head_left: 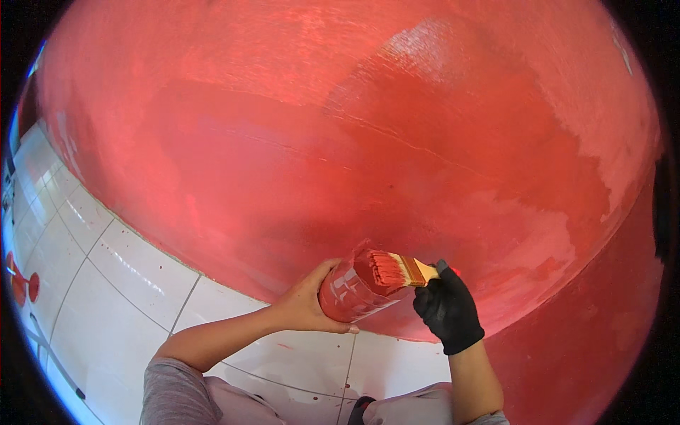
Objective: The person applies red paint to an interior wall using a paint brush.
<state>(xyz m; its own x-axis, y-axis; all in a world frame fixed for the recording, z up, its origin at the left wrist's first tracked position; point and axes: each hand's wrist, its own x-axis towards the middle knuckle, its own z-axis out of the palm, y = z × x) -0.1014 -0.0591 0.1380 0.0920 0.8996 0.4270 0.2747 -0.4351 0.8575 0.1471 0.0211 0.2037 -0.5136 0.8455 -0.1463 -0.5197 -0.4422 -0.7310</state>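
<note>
My bare left hand [310, 301] is wrapped round a clear container of red paint [347, 292], tilted with its mouth toward the right. In a black glove, my right hand [448, 310] grips the handle of a paintbrush [402, 270]. Red paint coats the brush's bristles, which are at the container's mouth; whether they touch its rim I cannot tell. Beyond both hands rises a large curved surface [283, 163], painted in uneven shades of red, with darker, wet-looking patches toward the right and a thin crack-like line across it.
White floor tiles [113, 297] with dark joints and scattered red drops lie below and to the left. A red surface [567, 354] spreads at the lower right. Small red objects [25, 283] sit at the far left edge, near a thin dark rod [60, 365].
</note>
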